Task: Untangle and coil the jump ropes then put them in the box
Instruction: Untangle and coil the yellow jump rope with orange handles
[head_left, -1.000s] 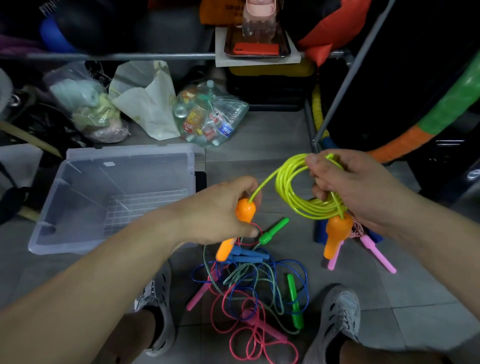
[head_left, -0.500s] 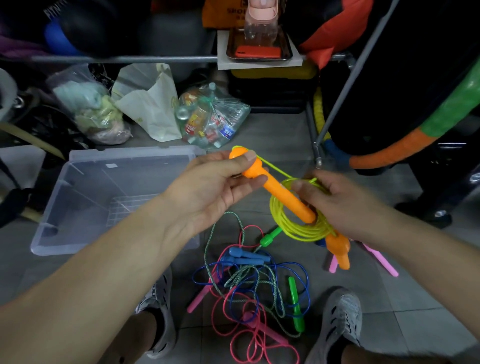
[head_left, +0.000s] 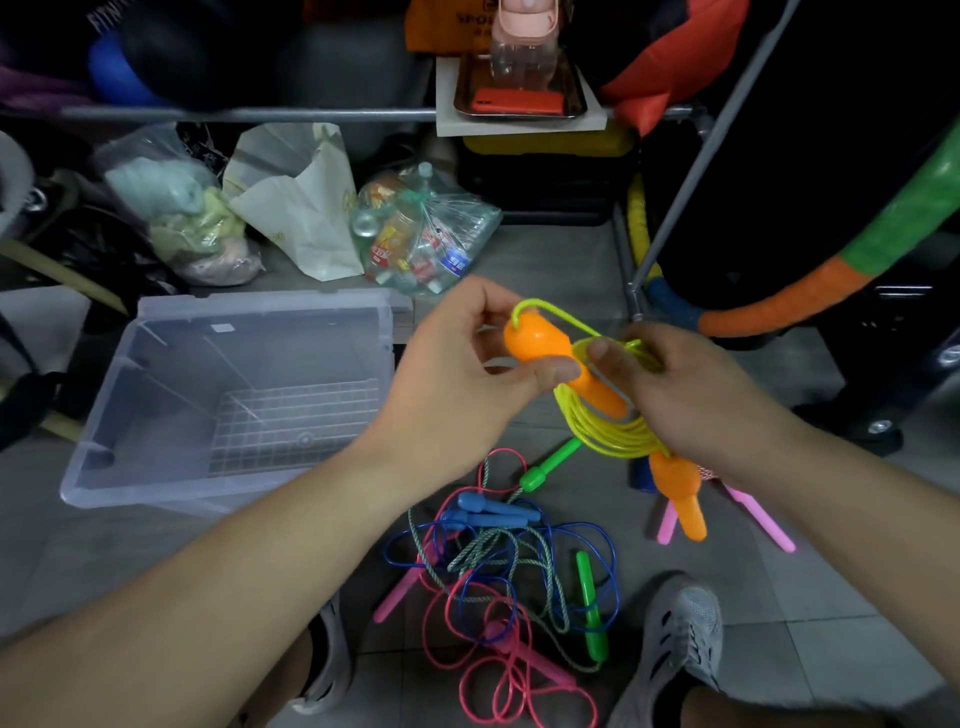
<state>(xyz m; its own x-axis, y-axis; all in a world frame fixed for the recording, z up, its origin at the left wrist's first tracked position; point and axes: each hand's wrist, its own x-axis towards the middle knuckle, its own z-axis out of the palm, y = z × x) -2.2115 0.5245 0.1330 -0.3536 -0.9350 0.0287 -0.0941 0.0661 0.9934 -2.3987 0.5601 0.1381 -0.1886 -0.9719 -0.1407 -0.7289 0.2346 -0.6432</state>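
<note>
My left hand (head_left: 457, 374) pinches the thick end of an orange handle (head_left: 540, 343) of the yellow jump rope. The handle's thin end pokes through the yellow coil (head_left: 608, 431), which my right hand (head_left: 691, 395) grips. The rope's other orange handle (head_left: 680, 493) hangs below the coil. On the floor lies a tangle of blue, pink and green-white ropes (head_left: 498, 566) with blue, green and pink handles. The clear plastic box (head_left: 171, 462) stands open at the left, with nothing inside.
Plastic bags (head_left: 421, 234) and a paper bag (head_left: 301, 213) lie behind the box under a metal rack rail (head_left: 234, 113). A slanted metal pole (head_left: 691, 176) and a padded hoop (head_left: 810, 296) stand at the right. My two shoes (head_left: 680, 629) flank the tangle.
My left hand lifted the orange handle from below the coil up to coil height and pushed its thin end through the loops. The coil in my right hand dropped slightly.
</note>
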